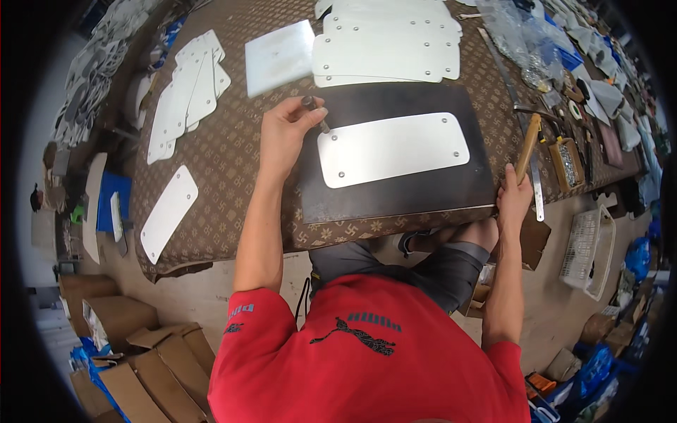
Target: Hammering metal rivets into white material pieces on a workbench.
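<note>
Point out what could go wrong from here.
A stray blow from the wooden-handled tool in the right hand could catch the left hand, whose fingers grip the dark rod. The white panel might also slip, since neither hand holds it down on the dark board.

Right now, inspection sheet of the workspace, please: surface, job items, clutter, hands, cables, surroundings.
Surface: brown patterned cloth on the table; black board on top.
Job items: white panel flat on the board, metal fasteners near its corners.
Clutter: white panel stacks at the far side and left; translucent slab; plastic bags at far right.
Hands: left grips a dark punch-like tool at the panel's upper-left corner; right grips a wooden handle.
Cables: nothing identifiable seen.
Surroundings: cardboard lower left; white basket right.
</note>
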A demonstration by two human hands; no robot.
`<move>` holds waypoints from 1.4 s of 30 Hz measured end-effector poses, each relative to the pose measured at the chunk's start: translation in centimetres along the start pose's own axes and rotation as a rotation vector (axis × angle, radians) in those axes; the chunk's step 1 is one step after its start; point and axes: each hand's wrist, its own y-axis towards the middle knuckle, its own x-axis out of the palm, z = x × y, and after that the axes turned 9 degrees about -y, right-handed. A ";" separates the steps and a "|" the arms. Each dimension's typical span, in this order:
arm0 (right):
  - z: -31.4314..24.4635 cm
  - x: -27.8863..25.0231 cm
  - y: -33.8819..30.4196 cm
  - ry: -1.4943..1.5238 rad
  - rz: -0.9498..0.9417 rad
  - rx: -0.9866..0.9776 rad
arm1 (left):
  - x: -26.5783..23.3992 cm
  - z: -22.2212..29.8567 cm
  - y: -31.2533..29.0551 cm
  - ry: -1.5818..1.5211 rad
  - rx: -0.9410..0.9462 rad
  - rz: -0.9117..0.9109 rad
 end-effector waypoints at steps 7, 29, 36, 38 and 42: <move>-5.0 2.3 -3.5 -0.071 -0.107 -0.075 | -0.3 -2.3 -0.9 0.039 0.008 -0.078; -11.5 5.2 -11.3 -0.473 -0.650 -0.422 | 0.2 -3.0 -2.5 0.299 0.133 -0.123; -13.7 2.2 -13.1 -0.059 -0.527 -0.181 | -0.3 -0.5 -5.3 -0.047 0.027 -0.161; -14.4 2.0 -13.4 0.062 -0.507 -0.132 | 0.0 -1.1 -6.1 -0.020 0.010 -0.185; -16.9 0.2 -13.2 0.161 -0.313 -0.265 | -0.1 -1.6 -7.3 0.058 0.000 -0.201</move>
